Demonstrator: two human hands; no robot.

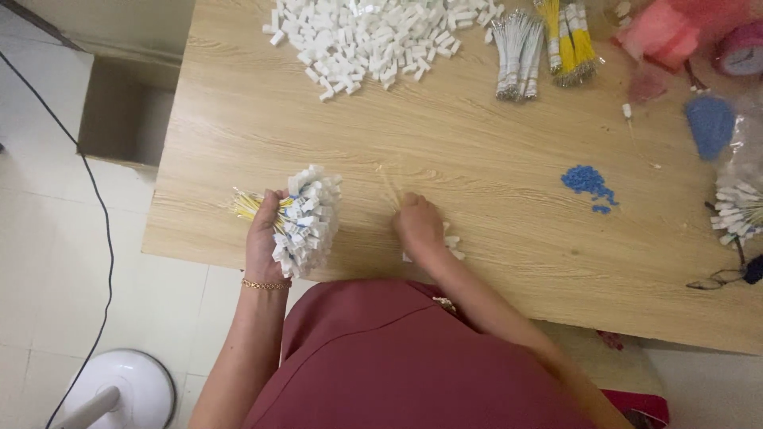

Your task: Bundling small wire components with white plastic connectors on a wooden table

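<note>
Our left hand [265,238] holds a closed grip around a thick bundle [306,221] of white plugs on yellow wires. The plugs fan out just to the right of that grip, and the yellow wire ends stick out to its left, past the edge of the surface [477,167].

Our right hand [417,225] rests on the surface, well apart from the left grip, its fingers curled down. A thin yellow wire [389,189] rises from this grip toward the far side, and a few white plugs [451,242] lie touching the hand on its near right side. The hand is blurred, so we cannot tell whether the grip is closed on the wire or only touching it.

Far beyond both grips lies a heap [373,36] of loose white plugs. To the right of the heap lie white wire bundles [517,56] and yellow wire bundles [568,40]. Right of the right grip, well apart, sits a small scatter of blue beads [588,183]. A bracelet [266,284] circles the left wrist.
</note>
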